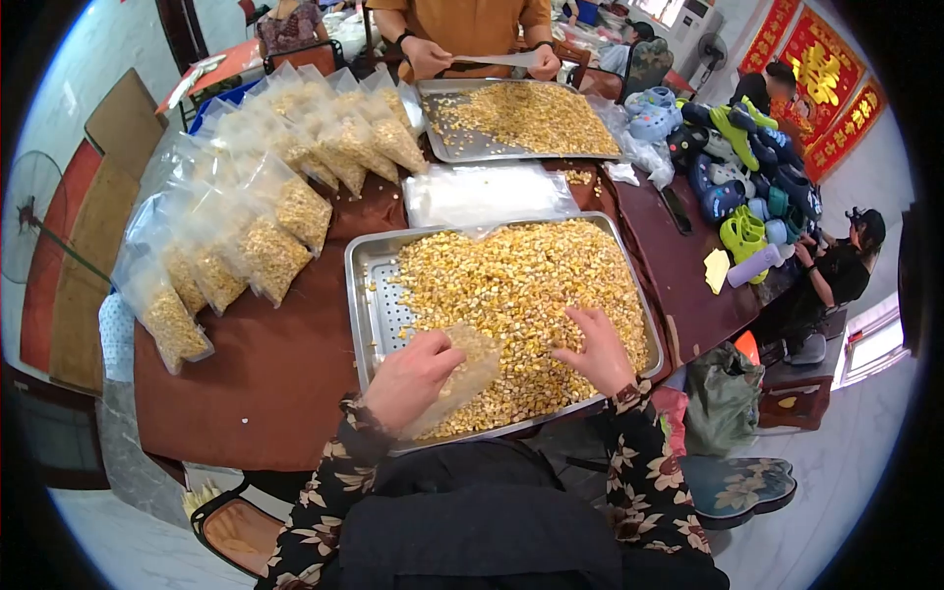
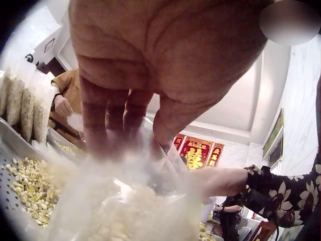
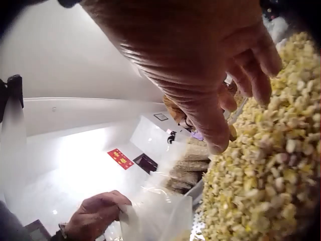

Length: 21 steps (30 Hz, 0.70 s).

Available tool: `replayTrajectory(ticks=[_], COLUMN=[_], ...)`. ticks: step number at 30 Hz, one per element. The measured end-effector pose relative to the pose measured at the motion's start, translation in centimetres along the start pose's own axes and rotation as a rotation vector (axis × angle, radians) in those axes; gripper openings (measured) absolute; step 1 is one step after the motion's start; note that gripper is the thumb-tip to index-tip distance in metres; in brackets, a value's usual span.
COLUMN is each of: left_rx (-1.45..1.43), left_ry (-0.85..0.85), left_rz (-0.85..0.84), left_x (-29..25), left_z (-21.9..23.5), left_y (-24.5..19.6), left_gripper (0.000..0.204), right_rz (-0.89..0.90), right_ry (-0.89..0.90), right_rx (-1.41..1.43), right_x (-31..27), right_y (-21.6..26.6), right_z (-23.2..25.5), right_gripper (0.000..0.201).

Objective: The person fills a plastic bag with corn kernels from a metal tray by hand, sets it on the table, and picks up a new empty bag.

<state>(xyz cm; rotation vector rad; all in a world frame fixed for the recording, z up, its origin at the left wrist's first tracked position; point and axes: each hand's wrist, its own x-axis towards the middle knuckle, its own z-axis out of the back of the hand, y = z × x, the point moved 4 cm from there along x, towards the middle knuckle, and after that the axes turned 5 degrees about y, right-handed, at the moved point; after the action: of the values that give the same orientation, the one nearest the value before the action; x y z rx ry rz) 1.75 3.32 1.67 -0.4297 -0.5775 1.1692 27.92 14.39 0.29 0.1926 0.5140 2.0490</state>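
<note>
My left hand point(image 1: 411, 382) pinches the top of a clear plastic bag point(image 1: 470, 379) partly filled with corn kernels. The bag point(image 2: 125, 208) hangs below the fingers in the left wrist view. Over the near right of a large heap of yellow corn kernels point(image 1: 521, 280) is my right hand point(image 1: 600, 352), thumb and fingers apart and loosely bent, fingertips close to the kernels. The heap lies in a metal tray point(image 1: 365, 315) with a perforated bottom. In the right wrist view the right hand point(image 3: 200, 75) has no bag in it.
Many filled bags point(image 1: 275, 231) stand at the left on the brown cloth. Flat plastic bags point(image 1: 492, 197) lie behind the tray. Farther back is a second tray point(image 1: 452, 147) of kernels, with a person point(image 1: 472, 29) behind it. Shoes point(image 1: 747, 167) are piled at the right.
</note>
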Motion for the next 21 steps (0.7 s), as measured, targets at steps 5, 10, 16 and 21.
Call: replayTrajectory(ticks=[5, 10, 16, 21], left_rx=[0.029, -0.005, 0.004, -0.012], left_ry=[-0.031, 0.019, 0.008, -0.016], left_rz=[-0.013, 0.005, 0.018, 0.005], left_x=[0.2, 0.3, 0.0, -0.1], left_z=[0.0, -0.4, 0.1, -0.1], left_y=[-0.5, -0.4, -0.3, 0.2], left_gripper=[0.017, 0.016, 0.015, 0.015], right_rz=[-0.137, -0.107, -0.043, -0.042], right_ry=[-0.012, -0.125, -0.23, -0.279], right_rx=[-0.07, -0.006, 0.237, 0.318], right_x=[-2.7, -1.9, 0.5, 1.4], right_y=[-0.6, 0.9, -1.1, -1.6], right_z=[-2.3, -4.1, -5.1, -4.4], right_gripper=[0.081, 0.077, 0.036, 0.019])
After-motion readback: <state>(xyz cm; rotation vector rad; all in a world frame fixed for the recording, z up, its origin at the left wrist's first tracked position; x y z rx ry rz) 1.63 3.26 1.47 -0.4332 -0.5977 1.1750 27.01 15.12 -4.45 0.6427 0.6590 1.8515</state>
